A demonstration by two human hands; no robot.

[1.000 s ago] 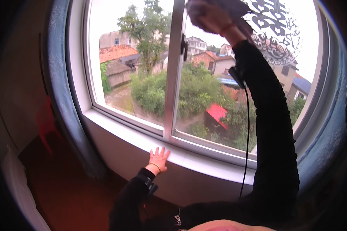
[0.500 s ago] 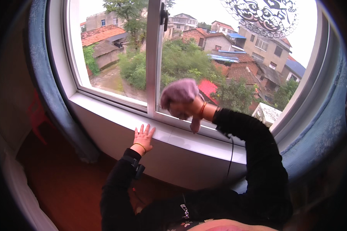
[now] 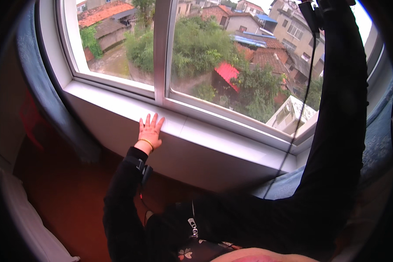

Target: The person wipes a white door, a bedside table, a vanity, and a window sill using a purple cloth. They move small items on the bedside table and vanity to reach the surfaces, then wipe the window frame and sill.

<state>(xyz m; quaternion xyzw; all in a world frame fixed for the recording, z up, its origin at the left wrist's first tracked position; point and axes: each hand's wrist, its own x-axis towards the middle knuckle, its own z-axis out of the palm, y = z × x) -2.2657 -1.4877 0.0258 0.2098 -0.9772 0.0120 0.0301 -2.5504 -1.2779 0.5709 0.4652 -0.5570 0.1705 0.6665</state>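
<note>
My left hand [image 3: 149, 132] rests on the white window sill [image 3: 201, 133] with its fingers spread, a gold bangle at the wrist. It holds nothing. My right arm, in a black sleeve [image 3: 343, 96], stretches up along the right side of the sliding window, whose light metal frame [image 3: 160, 56] stands upright in the middle. The right hand lies beyond the top edge of the picture, so its fingers and anything in them are hidden. From the device [image 3: 310, 17] at that wrist, a black cable [image 3: 308, 83] hangs down past the sill.
Blue curtains hang on the left [image 3: 46, 87] and on the right side. A red plastic seat [image 3: 32, 122] stands dimly at the far left. White cloth [image 3: 35, 218] lies at the lower left, beside the reddish floor [image 3: 70, 196]. Rooftops and trees show outside.
My right hand, which held a pinkish-purple cloth against the window, has risen up and right out of view. My left hand stays on the sill. The view has tilted down slightly.
</note>
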